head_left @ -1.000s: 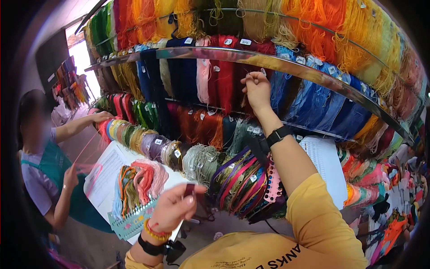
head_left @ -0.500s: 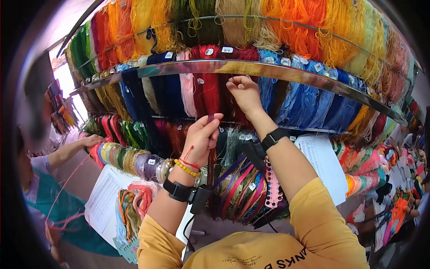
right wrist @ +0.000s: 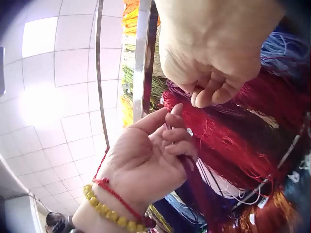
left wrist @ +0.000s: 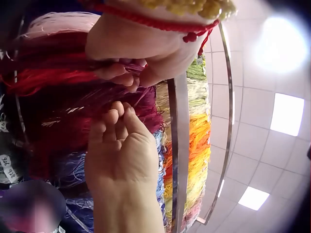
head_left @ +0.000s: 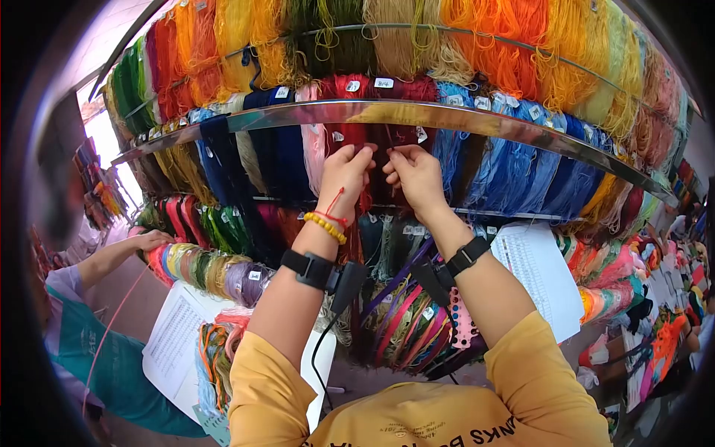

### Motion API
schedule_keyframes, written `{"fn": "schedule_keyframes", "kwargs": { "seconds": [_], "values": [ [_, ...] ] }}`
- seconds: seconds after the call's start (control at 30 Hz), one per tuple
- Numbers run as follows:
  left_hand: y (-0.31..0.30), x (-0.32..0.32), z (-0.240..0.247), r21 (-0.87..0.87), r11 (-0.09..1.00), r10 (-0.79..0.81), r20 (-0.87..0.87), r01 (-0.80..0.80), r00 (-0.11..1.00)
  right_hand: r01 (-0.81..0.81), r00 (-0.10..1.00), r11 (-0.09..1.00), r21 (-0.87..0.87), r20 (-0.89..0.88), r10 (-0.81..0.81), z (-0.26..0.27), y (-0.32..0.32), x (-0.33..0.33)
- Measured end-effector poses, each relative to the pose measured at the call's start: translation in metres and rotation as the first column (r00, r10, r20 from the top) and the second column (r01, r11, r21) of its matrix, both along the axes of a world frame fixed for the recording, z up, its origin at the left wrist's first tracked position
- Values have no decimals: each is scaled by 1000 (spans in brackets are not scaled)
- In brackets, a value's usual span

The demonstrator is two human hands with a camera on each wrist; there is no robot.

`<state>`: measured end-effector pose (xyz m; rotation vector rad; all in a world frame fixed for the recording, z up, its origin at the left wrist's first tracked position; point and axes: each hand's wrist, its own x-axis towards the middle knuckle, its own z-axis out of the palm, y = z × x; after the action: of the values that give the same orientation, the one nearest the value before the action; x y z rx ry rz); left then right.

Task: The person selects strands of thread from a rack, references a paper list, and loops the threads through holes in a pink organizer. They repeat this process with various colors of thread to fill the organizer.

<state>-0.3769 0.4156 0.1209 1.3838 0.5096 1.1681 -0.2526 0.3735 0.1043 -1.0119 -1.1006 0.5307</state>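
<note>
Both hands are raised close together before dark red embroidery thread [head_left: 381,195] hanging on the rack. My left hand [head_left: 344,177], wearing a yellow bead bracelet and a red cord, holds a maroon thread bundle [right wrist: 198,194] that trails down from its curled fingers. A few centimetres to the right, my right hand [head_left: 421,181] has thumb and forefinger pinched at a thin maroon strand [left wrist: 141,97]. Brighter red skeins [right wrist: 228,141] hang just behind the fingers. In the right wrist view, the right fingertips are partly hidden by the curled hand.
A curved metal rail [head_left: 402,112] crosses just above the hands. Labelled blue skeins [head_left: 506,175] hang at right, orange ones [head_left: 491,45] above. Printed sheets [head_left: 538,272] lie at right. At left, another person's hand [head_left: 151,240] rests near a roll of coloured threads [head_left: 212,272].
My left hand has come up from low at the left to beside the right hand, bringing the maroon bundle. The right hand has lowered slightly. The other person's pink strand has shifted.
</note>
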Motion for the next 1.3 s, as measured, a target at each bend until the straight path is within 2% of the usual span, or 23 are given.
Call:
{"fn": "schedule_keyframes", "kwargs": {
  "seconds": [0.13, 0.23, 0.33, 0.47, 0.53, 0.57, 0.6, 0.63, 0.73, 0.83, 0.93, 1.03, 1.17, 1.23, 1.3],
  "values": [
    [6, 12, 11, 64, 997, 56, -110, -49, 992, 0, 997, 1000, 11, 73, -1, -2, -2, 0],
    [11, 20, 10, 89, 996, -11, -4, 11, 1000, 0, 994, 1000, 23, 109, -3, -4, -4, -7],
    [3, 17, 16, -1, 1000, -21, -21, 21, 1000, -3, 995, 999, 48, 104, -2, -11, -4, -11],
    [-4, 14, 17, -101, 994, -41, 42, 45, 998, -16, 994, 999, 31, 112, 13, -21, -5, -14],
    [3, 15, 8, -21, 999, -44, 203, 50, 978, 63, 988, 991, 114, 136, -78, -23, -5, -11],
    [-3, 13, 12, -82, 996, -4, 200, 20, 980, 71, 992, 991, 110, 100, -83, -20, -5, -5],
    [-2, 10, 10, -39, 999, -3, 163, 10, 987, 76, 995, 991, 106, 61, -82, -15, -3, 0],
    [-2, 9, 7, -16, 1000, 20, 131, -18, 991, 125, 987, 985, 117, 90, -135, -10, -2, 5],
    [-11, 7, -7, -3, 999, 53, 97, -53, 994, 139, 968, 974, 181, 181, -172, 10, 9, 6],
    [-34, -5, -23, -63, 997, 54, 74, -50, 996, 257, 893, 946, 197, 325, -310, 13, 36, 5],
    [-63, -22, -42, -125, 991, 53, 69, -44, 996, 408, 827, 903, 133, 366, -427, 13, 51, 3],
    [-106, -45, -58, -252, 967, 44, 75, -23, 996, 414, 817, 905, 99, 397, -418, 16, 53, 3],
    [-177, -93, -80, -329, 944, -2, -36, -10, 999, 386, 815, 912, 143, 411, -409, 14, 57, 10],
    [-215, -125, -92, -462, 886, -42, -143, -29, 989, 401, 803, 906, 133, 425, -418, 14, 53, 11],
    [-255, -158, -105, -498, 856, 4, -258, -137, 966, 389, 801, 913, 120, 446, -399, 14, 52, 12]
  ]
}}
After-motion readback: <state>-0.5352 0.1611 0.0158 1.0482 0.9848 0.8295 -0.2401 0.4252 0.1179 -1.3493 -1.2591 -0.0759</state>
